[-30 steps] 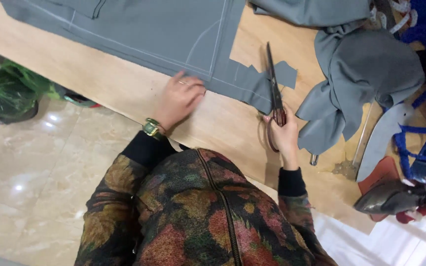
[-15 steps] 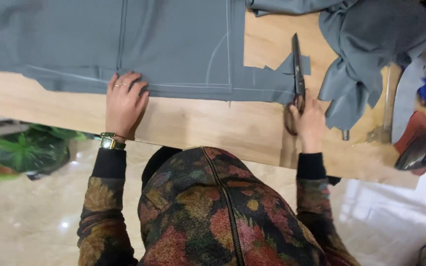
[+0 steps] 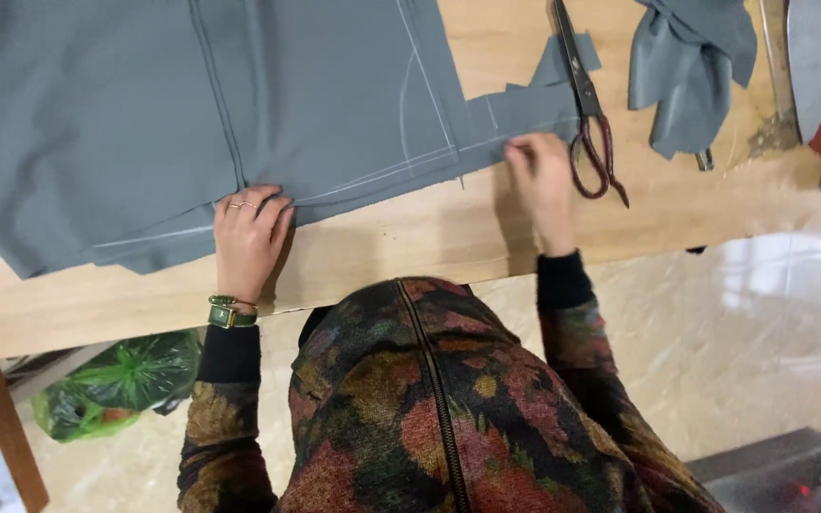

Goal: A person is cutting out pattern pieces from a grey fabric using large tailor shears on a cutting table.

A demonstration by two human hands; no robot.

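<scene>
Since half a second ago our right hand (image 3: 542, 180) has let go of the scissors (image 3: 586, 114), which now lie on the desk (image 3: 410, 242) just right of it, blades pointing far. That hand's fingers are narrow, pinching the near edge of the grey fabric (image 3: 192, 104) beside the chalk line (image 3: 382, 171). Our left hand (image 3: 249, 237) has slid right along the cloth and lies flat, fingers together, pressing the near edge down by a seam. The fabric spreads across the far left of the desk, with a notched end near the scissors. A bunched grey offcut (image 3: 691, 66) sits far right, well apart. We judge the step to be straightening the cloth between cuts; the next move calls for smoothing the edge taut along the chalk line before taking up the scissors.
</scene>
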